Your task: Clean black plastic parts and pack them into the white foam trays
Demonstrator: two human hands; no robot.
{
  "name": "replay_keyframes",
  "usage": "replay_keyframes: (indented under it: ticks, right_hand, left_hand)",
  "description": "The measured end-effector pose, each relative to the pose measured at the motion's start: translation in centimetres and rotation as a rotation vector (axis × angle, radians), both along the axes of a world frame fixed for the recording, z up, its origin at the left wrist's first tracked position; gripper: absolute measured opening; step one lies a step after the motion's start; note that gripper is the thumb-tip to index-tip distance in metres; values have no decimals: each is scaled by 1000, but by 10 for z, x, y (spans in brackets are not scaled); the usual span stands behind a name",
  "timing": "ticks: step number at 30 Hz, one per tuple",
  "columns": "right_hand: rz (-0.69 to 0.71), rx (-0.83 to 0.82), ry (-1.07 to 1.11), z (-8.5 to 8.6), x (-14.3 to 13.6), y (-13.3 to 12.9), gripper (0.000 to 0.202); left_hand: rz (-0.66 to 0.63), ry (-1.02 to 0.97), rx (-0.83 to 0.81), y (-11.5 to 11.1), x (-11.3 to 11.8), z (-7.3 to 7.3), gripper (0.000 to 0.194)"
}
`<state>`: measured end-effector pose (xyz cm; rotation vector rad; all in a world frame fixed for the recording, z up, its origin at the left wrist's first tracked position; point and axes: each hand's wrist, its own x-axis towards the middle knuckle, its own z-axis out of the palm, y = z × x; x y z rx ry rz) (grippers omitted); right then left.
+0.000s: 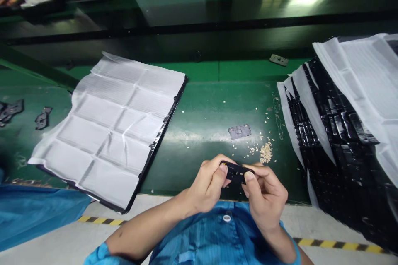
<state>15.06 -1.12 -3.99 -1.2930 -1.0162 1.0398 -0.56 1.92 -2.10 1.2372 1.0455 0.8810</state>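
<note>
Green bench top [202,120] fills most of the view, kind of a conveyor-style workstation with a darker strip running along the far side. Right at the near edge, both hands are pinching a small flat black part [236,171] between them. Left hand [209,184] is closed on its left end, thumb on top, and right hand [263,192] is closed on the right end the same way, so the part bridges the two hands, held just above the bench edge. Fingers are curled in tight, no gap to speak of.

Just past the hands there's a little pile of pale crumbs [265,152] scattered on the bench, and beside that a small grey plate [239,131] lying flat. Another similar plate [278,59] sits further off toward the far right.

Over on the left, a white sheet [112,124] lies on top of a black tray, creased into a grid. On the right, stacked black trays [336,140] lean with white sheets layered between and over them. A couple of black parts [43,118] lie at the far left edge. Blue sleeves at the near side.
</note>
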Motion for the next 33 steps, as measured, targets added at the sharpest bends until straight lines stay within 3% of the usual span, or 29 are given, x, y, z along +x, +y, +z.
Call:
replay_keyframes:
  ticks: [8, 14, 17, 20, 23, 27, 30, 33]
  right_hand:
    - [56, 37, -90, -9, 7, -9, 17]
    - [159, 305, -367, -4, 15, -3, 41]
    - [210, 154, -301, 1, 16, 5, 28]
    - [191, -93, -132, 3, 20, 10, 12]
    - [65, -161, -48, -1, 29, 13, 13]
    - [-119, -106, 16, -12, 41, 21, 18]
    - [-162, -88, 42, -18, 43, 26, 22]
    - [-174, -92, 50, -18, 41, 27, 21]
  left_hand:
    - [35, 40, 6, -1, 2, -4, 47]
    - [106, -7, -202, 0, 5, -5, 44]
    - [164, -58, -362, -2, 10, -3, 42]
    - [55, -46, -381, -3, 2, -1, 45]
    - [-66, 195, -99, 4, -26, -4, 48]
    - [14, 836, 341, 35, -72, -26, 64]
    - [11, 1149, 434, 68, -85, -48, 75]
    - [63, 1260, 387, 87, -69, -62, 78]
